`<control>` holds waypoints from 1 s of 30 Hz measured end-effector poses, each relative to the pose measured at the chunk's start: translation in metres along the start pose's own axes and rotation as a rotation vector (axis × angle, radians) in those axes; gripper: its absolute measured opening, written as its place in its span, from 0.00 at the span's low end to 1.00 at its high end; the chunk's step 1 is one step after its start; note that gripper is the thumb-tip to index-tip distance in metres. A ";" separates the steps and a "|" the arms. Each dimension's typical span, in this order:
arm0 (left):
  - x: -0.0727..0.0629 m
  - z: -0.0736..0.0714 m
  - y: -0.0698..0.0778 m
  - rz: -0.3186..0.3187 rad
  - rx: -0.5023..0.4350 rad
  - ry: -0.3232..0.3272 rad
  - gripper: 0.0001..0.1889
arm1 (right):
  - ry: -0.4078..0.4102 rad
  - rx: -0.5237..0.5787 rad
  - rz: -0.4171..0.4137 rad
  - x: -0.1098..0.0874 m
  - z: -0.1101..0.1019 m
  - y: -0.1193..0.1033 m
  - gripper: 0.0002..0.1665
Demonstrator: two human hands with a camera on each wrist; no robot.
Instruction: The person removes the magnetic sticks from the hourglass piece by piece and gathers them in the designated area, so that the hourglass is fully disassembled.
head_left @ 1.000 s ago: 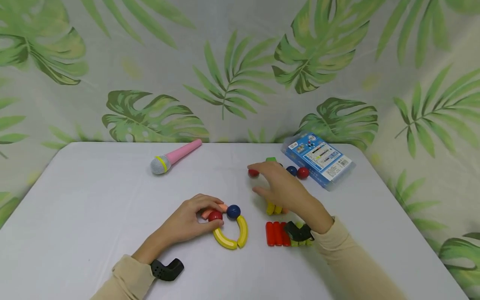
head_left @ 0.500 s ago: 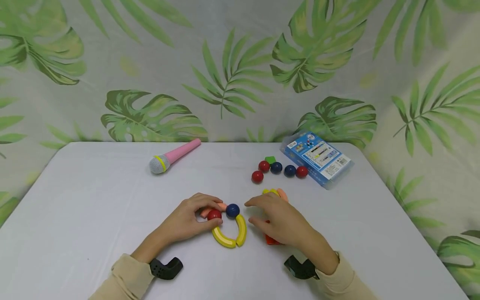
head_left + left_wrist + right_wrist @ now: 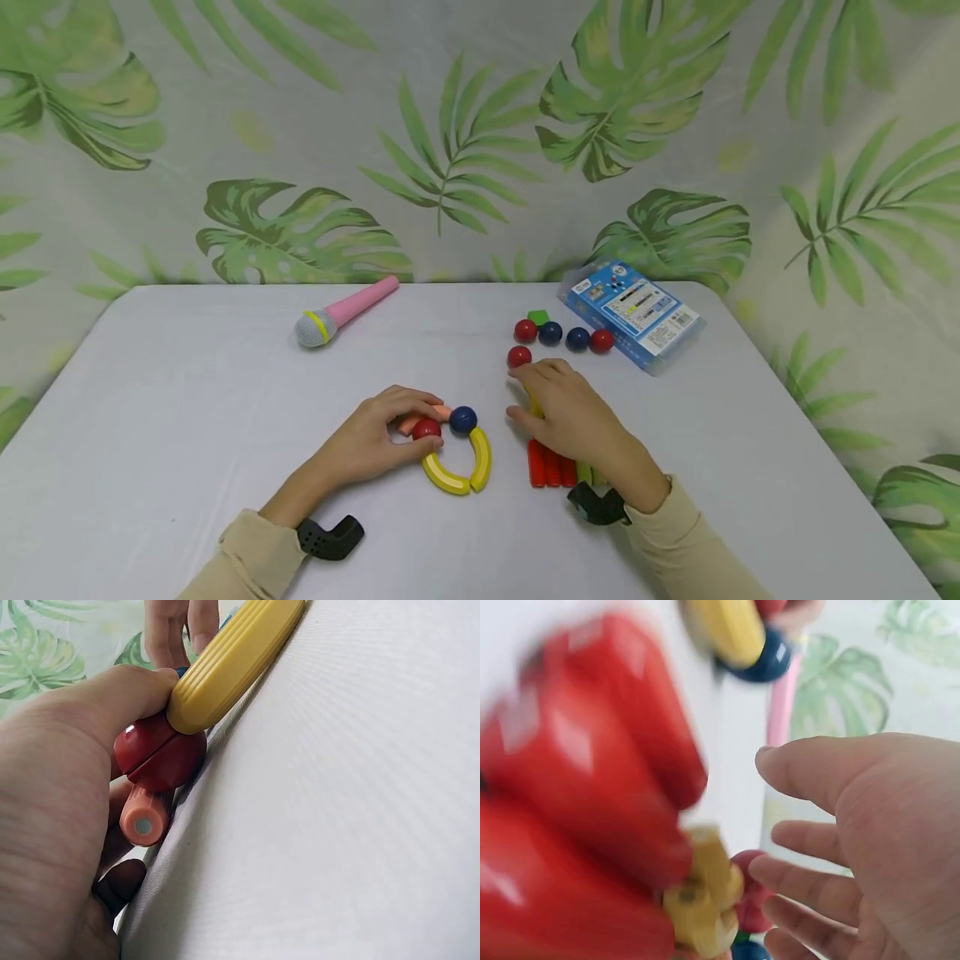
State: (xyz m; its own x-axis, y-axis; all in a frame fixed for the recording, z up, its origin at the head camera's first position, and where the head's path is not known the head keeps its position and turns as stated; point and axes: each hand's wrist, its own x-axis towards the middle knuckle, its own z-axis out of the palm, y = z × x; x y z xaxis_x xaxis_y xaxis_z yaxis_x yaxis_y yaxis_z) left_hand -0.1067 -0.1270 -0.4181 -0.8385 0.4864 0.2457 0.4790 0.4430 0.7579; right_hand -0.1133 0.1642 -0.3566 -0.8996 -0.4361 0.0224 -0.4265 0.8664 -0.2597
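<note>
In the head view my left hand [image 3: 386, 431] pinches a red ball [image 3: 427, 429] that is part of a ring on the table. The ring includes a blue ball [image 3: 462, 420], two curved yellow rods [image 3: 481, 458] and salmon-coloured curved pieces [image 3: 444, 412]. The left wrist view has the thumb over the red ball [image 3: 161, 754], against a yellow rod [image 3: 232, 667]. My right hand [image 3: 577, 417] hovers with spread fingers over yellow rods [image 3: 536, 405], close to a loose red ball [image 3: 519, 357]. In the right wrist view nothing sits between its fingers.
Red rods [image 3: 552, 464] and green rods [image 3: 584, 473] lie side by side below the right hand. Farther back are several red and blue balls [image 3: 578, 339], a green piece [image 3: 538, 317] and a blue box [image 3: 637, 312]. A pink toy microphone [image 3: 348, 311] lies at back left.
My right hand came back from the rear balls toward the ring, then went forward again over the yellow rods. The nearest loose red ball shifted slightly. My left hand stayed put.
</note>
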 end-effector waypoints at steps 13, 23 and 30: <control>0.000 -0.002 0.001 -0.002 0.004 -0.009 0.16 | -0.051 0.018 -0.024 0.023 -0.005 0.016 0.31; 0.000 -0.002 -0.002 0.031 0.012 0.006 0.16 | -0.048 0.056 -0.048 0.007 -0.004 0.001 0.28; 0.000 -0.002 -0.001 0.046 0.001 0.011 0.17 | -0.073 0.183 -0.137 -0.009 0.007 -0.025 0.30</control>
State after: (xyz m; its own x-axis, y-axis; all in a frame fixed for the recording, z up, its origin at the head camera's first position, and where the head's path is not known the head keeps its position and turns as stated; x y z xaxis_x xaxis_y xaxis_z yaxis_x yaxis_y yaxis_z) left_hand -0.1075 -0.1293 -0.4175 -0.8183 0.4979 0.2873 0.5176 0.4207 0.7450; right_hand -0.0942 0.1449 -0.3575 -0.8228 -0.5684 0.0017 -0.5137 0.7423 -0.4302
